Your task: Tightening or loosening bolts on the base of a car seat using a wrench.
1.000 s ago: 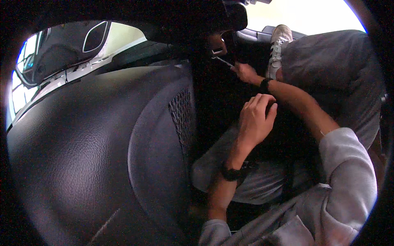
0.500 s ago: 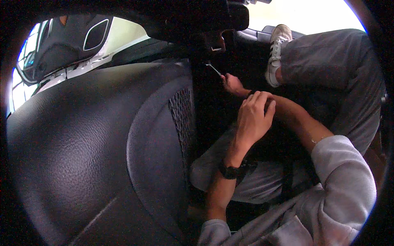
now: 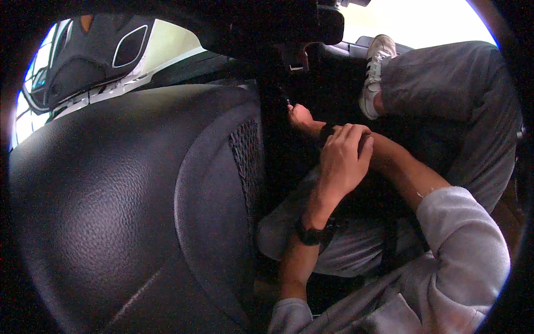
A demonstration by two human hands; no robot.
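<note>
My right hand reaches into the dark footwell with its fingers closed round a slim metal tool. Only a small glint of that tool shows; the rest is lost in shadow. My left hand lies across my right forearm near the wrist, fingers loosely bent and thumb apart, holding nothing. A black watch is on my left wrist, and a dark band is on the right one.
A black leather car seat with a mesh pocket fills the left side. Dark trim with a bracket-like part hangs above my right hand. My bent leg and shoe are at the right; an open door stands far left.
My right hand has moved a little to the left and turned; the tool's bright shaft, visible before, is now mostly hidden in the dark. My left hand stays on the forearm.
</note>
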